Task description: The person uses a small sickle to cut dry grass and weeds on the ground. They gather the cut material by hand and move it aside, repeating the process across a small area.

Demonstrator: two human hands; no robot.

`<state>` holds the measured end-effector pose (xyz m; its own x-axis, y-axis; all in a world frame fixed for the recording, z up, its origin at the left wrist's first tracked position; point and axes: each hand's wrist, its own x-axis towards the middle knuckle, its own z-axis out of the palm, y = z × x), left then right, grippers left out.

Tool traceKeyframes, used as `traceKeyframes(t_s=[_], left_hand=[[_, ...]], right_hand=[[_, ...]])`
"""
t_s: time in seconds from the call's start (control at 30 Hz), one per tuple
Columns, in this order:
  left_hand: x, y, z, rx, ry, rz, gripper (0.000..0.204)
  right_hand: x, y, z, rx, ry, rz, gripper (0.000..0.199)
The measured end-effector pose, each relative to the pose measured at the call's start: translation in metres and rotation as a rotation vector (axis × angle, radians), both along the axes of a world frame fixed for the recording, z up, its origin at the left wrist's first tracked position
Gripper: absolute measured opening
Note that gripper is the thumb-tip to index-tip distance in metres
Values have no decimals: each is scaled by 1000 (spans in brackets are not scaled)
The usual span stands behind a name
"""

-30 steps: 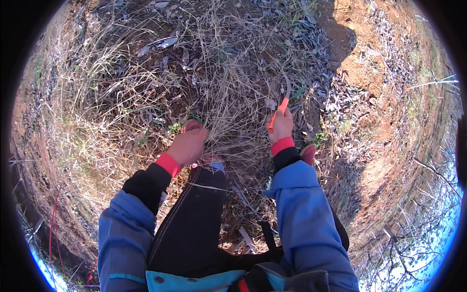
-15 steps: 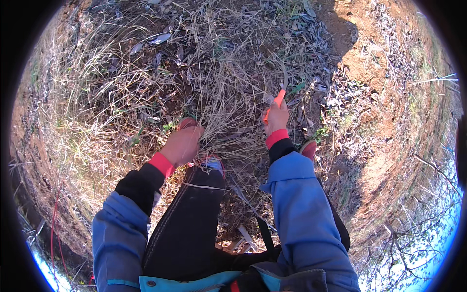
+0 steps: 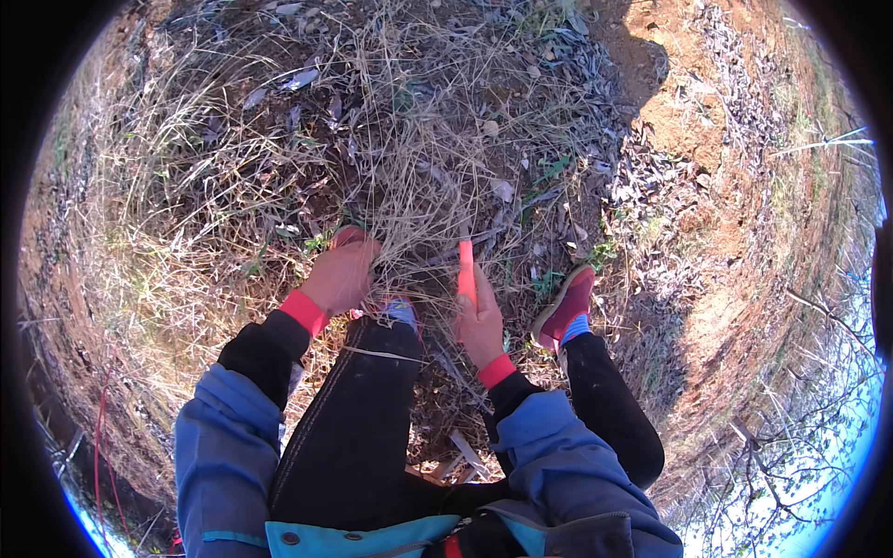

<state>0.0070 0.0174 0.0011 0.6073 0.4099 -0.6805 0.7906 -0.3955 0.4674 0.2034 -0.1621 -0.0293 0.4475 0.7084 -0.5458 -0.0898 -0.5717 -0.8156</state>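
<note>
Apparently, the left hand [image 3: 342,272] is pinching dry grass [image 3: 414,200], probably steadying the stems, while the right hand [image 3: 481,324] is gripping the orange-handled tool [image 3: 466,265] across from it, blade [image 3: 464,228] pointing forward among the stalks, likely so the fingers are lying clear.

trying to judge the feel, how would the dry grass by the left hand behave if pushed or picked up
The dry grass likely bends easily, looking thin and stringy. It may be light and brittle, given its straw-pale colour. Tangled as it looks, it could snag when lifted.
</note>
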Motion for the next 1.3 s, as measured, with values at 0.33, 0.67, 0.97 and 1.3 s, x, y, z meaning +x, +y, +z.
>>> traceKeyframes(t_s=[0.33,0.67,0.97,1.3], left_hand=[[-9,-7,-2,107,-155,67,30],[-16,3,6,-90,42,143,44],[-18,0,4,-70,-24,119,40],[-6,10,14,261,-84,36,40]], right_hand=[[93,124,-27,-4,357,-408,40],[59,242,-78,80,337,-294,17],[10,180,-45,20,493,-285,50],[-14,50,16,104,-244,322,61]])
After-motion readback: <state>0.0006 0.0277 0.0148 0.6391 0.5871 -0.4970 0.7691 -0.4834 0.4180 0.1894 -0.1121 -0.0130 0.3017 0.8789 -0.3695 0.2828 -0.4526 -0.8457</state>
